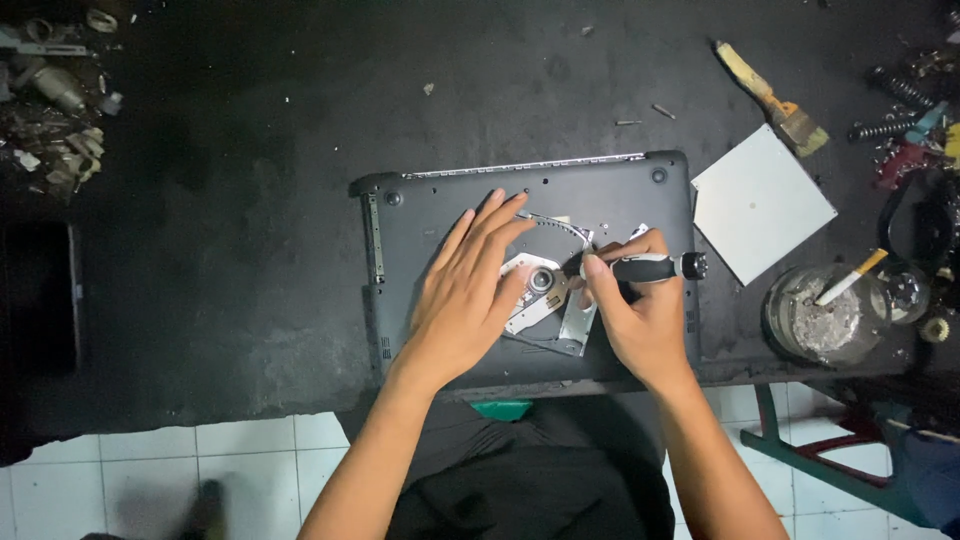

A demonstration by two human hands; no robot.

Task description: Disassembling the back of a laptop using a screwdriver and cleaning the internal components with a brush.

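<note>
Left hand (468, 290): released grip, flat, pressing optical drive (545, 290) on laptop base (440, 205).
Right hand (640, 310): grip clenched around screwdriver (645, 267).

So the counter (250, 200) is this grimy black top, scuffed pale toward the front edge, with a dark grey laptop base (620, 190) lying upside down in the middle of it. Right of that there's a flat pale square plate (762, 203), an old paintbrush (772, 98) with a yellowish handle up top, a round glass ashtray (825, 315) with a cigarette (850, 277) leaning on it, and some springs (895, 105) by the edge. Far left corner has a heap of small metal junk (55, 110), and a few loose screws (645, 115) sit behind the laptop.
</note>
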